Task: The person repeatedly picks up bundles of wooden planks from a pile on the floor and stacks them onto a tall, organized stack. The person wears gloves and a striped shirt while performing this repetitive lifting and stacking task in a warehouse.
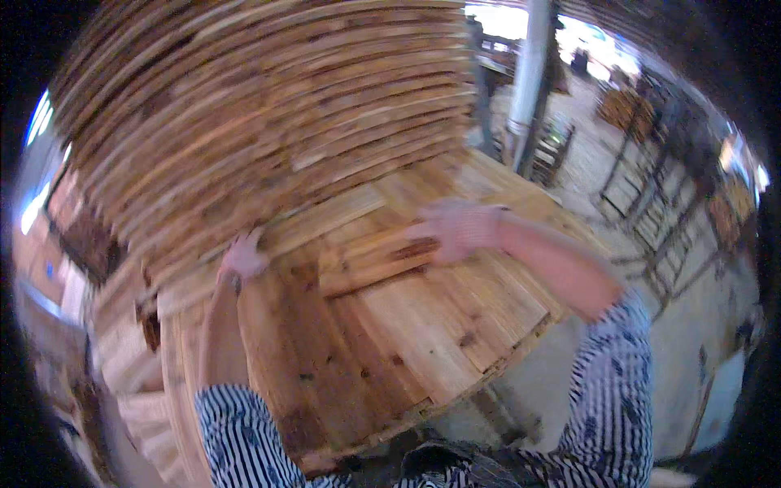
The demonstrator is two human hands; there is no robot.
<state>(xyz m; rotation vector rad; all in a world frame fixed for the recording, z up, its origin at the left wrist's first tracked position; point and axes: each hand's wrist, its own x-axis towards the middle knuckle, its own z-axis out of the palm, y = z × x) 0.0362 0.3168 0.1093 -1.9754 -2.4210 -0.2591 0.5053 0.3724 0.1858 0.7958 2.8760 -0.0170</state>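
Observation:
A short reddish-brown wooden board [366,262] lies on top of a layer of planks [407,342], slightly askew to them. My right hand [462,230], in a pale pinkish glove, is closed over its right end, with the fingers pointing left. Farther left, my gloved left hand [244,257] has its fingers apart and rests by the left end of a lighter plank [325,228] at the foot of the stack. Motion blurs both hands, and the undersides of the fingers are hidden.
A tall stack of layered boards [268,106] rises just beyond my hands. To the right stand a pale post [530,73] and metal frames [651,220] on a concrete floor. More timber [130,350] lies low on the left. The plank layer ends in a curved-looking near edge.

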